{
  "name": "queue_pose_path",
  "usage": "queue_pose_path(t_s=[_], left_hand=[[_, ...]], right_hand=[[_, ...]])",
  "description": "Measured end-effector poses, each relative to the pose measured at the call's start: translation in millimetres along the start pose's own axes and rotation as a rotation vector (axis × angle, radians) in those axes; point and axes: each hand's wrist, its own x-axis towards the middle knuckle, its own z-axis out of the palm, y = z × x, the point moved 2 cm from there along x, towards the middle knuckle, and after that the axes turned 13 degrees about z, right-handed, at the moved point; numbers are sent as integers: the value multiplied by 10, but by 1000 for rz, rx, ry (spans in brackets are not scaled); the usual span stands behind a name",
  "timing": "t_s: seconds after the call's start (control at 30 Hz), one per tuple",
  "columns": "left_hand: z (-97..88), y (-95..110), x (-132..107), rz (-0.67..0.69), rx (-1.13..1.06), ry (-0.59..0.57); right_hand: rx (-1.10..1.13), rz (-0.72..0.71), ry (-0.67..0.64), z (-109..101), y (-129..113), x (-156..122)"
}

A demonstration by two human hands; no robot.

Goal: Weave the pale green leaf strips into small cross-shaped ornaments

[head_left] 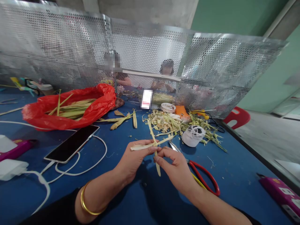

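Observation:
Both hands meet over the middle of the blue table [112,193], around several pale leaf strips [142,147] crossed and joined at the centre. My left hand [131,161] supports the crossing from below, its thumb pressed near the join. My right hand [175,165] pinches the strip that points toward me, just below the centre. Partly under the right hand and wrist lie scissors [206,175] with red and yellow handles. Beyond them stands a white tub-like roll [192,139] with thin white line looped on top. A heap of pale leaf scraps [160,120] lies behind the hands.
At the left, a red plastic bag [103,101] holds long leaf strips. Nearer are a charging phone [72,143], its white cable and a charger [11,170]. A purple power strip [281,190] sits right. Two people sit behind the perforated metal screen [145,43].

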Motion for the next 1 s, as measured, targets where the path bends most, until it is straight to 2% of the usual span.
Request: queue_pose_path(t_s=[0.13,0.17,0.27,0.33,0.47,0.7,0.9,1.0], left_hand=[[-2,23,4,-30,-43,11],[-4,37,4,-38,-52,21],[-18,70,4,-57,-62,21],[-27,65,8,-60,-67,-11],[-28,-12,28,-60,-85,-78],[-3,-77,31,-67,84,-71],[-29,-51,56,-38,177,-81],[-47,-32,72,-59,197,-131]], right_hand=[[-114,-67,5,-42,-30,-11],[-169,-122,58,-75,-41,-7],[-369,-345,347,-209,-83,10],[-489,-451,435,-253,-93,27],[-596,-475,290,-188,-56,43],[-774,-545,309,-89,-56,-16],[-760,-613,265,-85,-109,-64],[-705,-607,223,-163,-177,-89]])
